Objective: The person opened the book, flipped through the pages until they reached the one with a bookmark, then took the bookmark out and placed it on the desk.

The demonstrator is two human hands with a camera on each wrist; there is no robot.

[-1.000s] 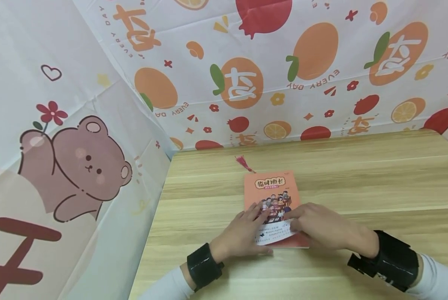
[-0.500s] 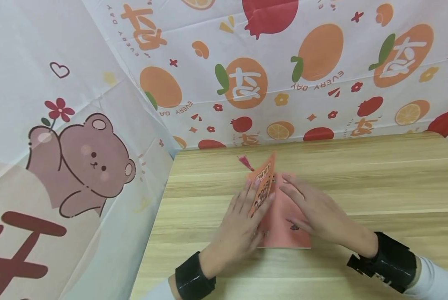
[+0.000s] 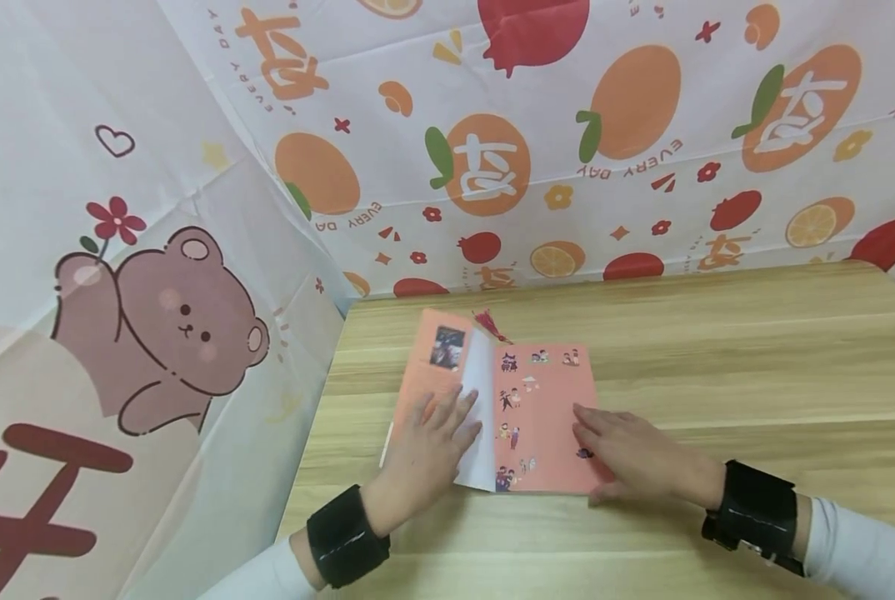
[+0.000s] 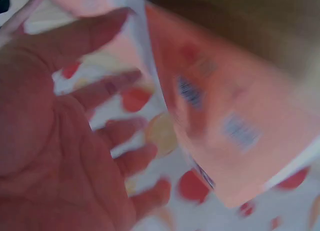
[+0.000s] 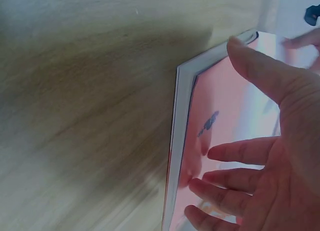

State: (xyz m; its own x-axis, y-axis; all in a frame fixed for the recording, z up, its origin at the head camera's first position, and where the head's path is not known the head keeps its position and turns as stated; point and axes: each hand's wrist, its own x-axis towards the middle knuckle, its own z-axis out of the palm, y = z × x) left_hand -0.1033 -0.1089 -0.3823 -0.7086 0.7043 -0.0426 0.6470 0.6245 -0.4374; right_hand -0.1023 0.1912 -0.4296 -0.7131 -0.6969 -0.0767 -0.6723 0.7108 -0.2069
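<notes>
A book (image 3: 548, 408) lies spread on the wooden table, its pink first page printed with small cartoon figures. To the left, the orange front cover (image 3: 416, 379) is turned back, with a white sheet beside it and a dark picture on its flap. My left hand (image 3: 425, 458) rests over the turned cover, fingers spread. In the left wrist view, the orange cover (image 4: 240, 126) looks blurred beside the straight fingers. My right hand (image 3: 638, 454) touches the right page, fingers extended and thumb near the lower corner. The right wrist view shows its fingertips on the pink page (image 5: 210, 91).
A red tassel (image 3: 491, 325) sticks out past the top of the book onto the table (image 3: 755, 358). Behind the table hangs a fruit-patterned cloth (image 3: 560, 200). At the left stands a pale cloth with a printed bear (image 3: 181, 317).
The front cover has swung from closed, through upright, over to the left, showing the pink page. My left hand has moved left with it; my right hand stays near the book's right edge.
</notes>
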